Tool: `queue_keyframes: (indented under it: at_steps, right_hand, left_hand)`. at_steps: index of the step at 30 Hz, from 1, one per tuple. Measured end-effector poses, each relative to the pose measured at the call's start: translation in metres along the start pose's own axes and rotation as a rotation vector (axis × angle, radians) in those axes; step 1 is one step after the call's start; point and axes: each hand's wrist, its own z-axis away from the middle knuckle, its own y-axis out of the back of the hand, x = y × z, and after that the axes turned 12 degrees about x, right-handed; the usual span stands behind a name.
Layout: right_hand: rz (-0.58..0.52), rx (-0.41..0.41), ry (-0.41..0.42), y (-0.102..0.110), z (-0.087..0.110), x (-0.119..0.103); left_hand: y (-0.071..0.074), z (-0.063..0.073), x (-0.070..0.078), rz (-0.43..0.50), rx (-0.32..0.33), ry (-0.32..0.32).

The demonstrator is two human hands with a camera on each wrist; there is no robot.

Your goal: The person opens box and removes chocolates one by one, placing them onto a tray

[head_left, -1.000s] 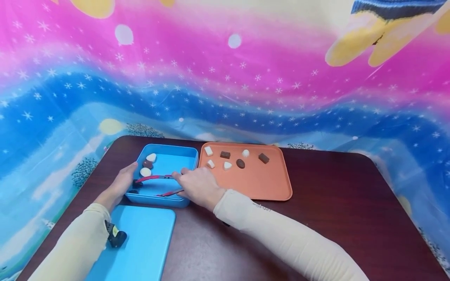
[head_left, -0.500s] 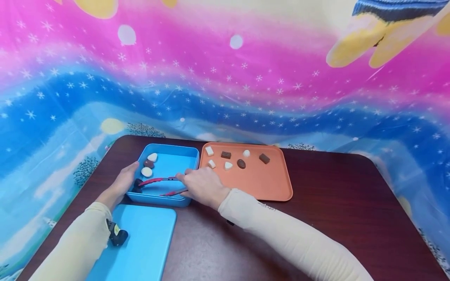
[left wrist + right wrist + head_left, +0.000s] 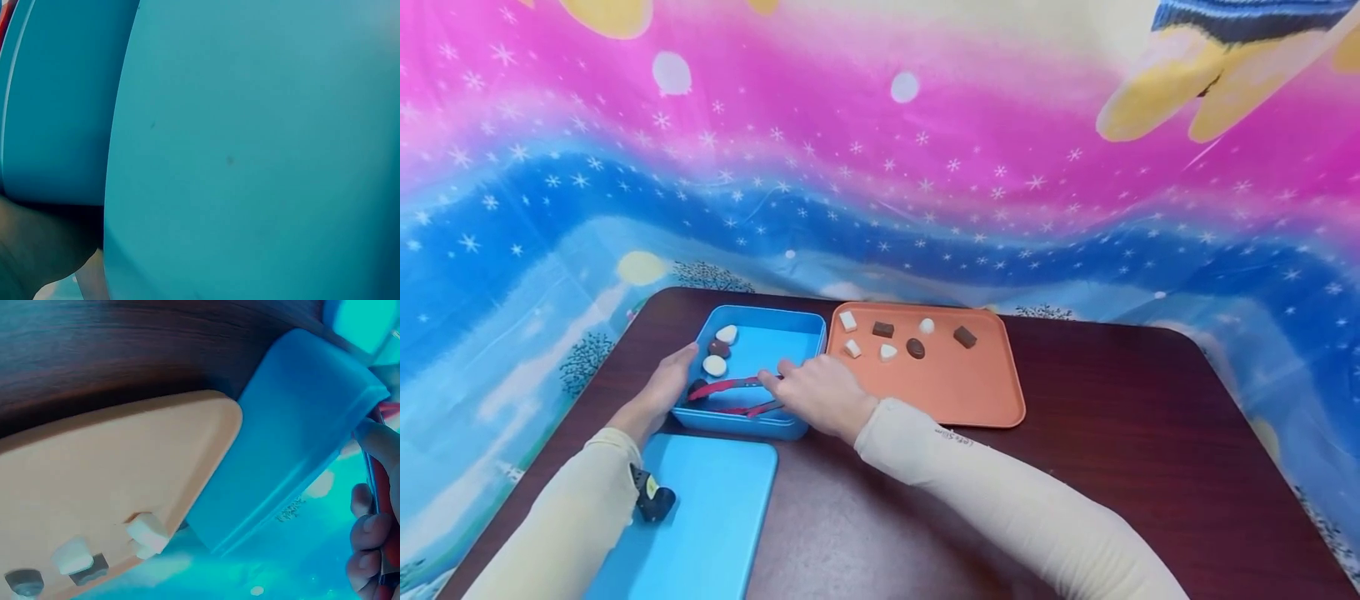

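Observation:
In the head view, my right hand point(image 3: 823, 396) holds red-handled tongs point(image 3: 726, 386), their arms spread apart low inside a blue box point(image 3: 737, 427). The tip of the upper arm overlaps a dark chocolate-like piece point(image 3: 697, 389) at the box's left wall. Behind it along that wall lie a round white piece point(image 3: 715, 366), a brown one point(image 3: 718, 349) and a white heart-shaped one point(image 3: 727, 335). My left hand point(image 3: 662, 387) rests against the box's outer left side, fingers extended. In the right wrist view, my fingers point(image 3: 369, 531) curl round the tongs' handle.
An orange tray point(image 3: 955, 392) adjoins the box on the right, with several white and brown pieces on it, among them a brown block point(image 3: 965, 337). A flat blue lid point(image 3: 715, 500) lies in front of the box, under my left forearm. A patterned cloth point(image 3: 880, 167) hangs behind the table.
My right hand and the tongs have shifted slightly left, and the lower tong arm reaches farther left. The dark piece now shows partly behind the upper arm. My left hand stays at the box.

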Motion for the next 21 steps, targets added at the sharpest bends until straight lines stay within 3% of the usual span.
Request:
queue_keyframes:
  at_steps: [4, 11, 21]
  right_hand:
    - [-0.009, -0.001, -0.015, -0.002, 0.004, 0.001]
    - [-0.110, -0.012, -0.131, -0.002, 0.015, 0.008]
    - [-0.177, 0.079, -0.261, 0.000, 0.038, 0.017]
  left_hand:
    - [0.000, 0.001, 0.000, -0.003, -0.004, -0.003]
    - [0.000, 0.003, 0.000, 0.001, -0.004, -0.011]
    - [0.000, 0.004, -0.001, -0.008, -0.020, 0.003]
